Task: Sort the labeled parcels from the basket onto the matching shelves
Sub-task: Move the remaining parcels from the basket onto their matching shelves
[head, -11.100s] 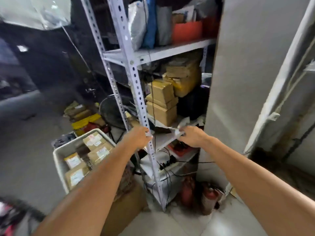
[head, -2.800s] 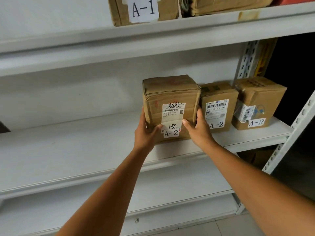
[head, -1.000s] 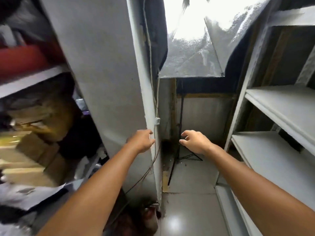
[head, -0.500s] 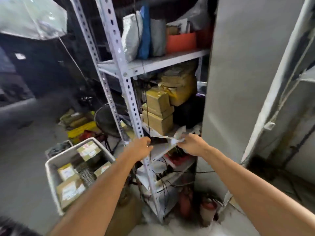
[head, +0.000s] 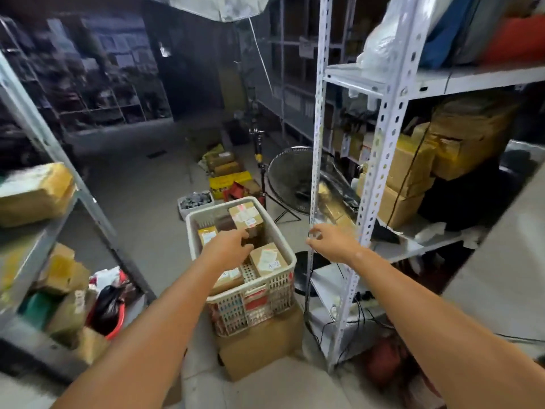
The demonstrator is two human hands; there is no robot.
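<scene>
A white perforated basket (head: 265, 283) stands on a cardboard box (head: 259, 346) on the floor, in the middle of the view. Several brown labeled parcels lie in it: one at the back (head: 246, 215), one at the front right (head: 268, 259), a small one at the left (head: 207, 235). My left hand (head: 228, 246) hovers over the basket's middle, fingers loosely curled, holding nothing. My right hand (head: 331, 242) is stretched out to the right of the basket, beside the rack's post, fingers apart and empty.
A white metal rack (head: 380, 160) with yellow-taped boxes stands on the right. A floor fan (head: 290, 180) is behind the basket. Another rack (head: 44, 231) with packages is on the left. A red tub (head: 113, 317) and bags lie at its foot.
The view has swung left and down since half a second ago, bringing the basket to the middle. My left hand now reaches over the basket; both hands stay empty.
</scene>
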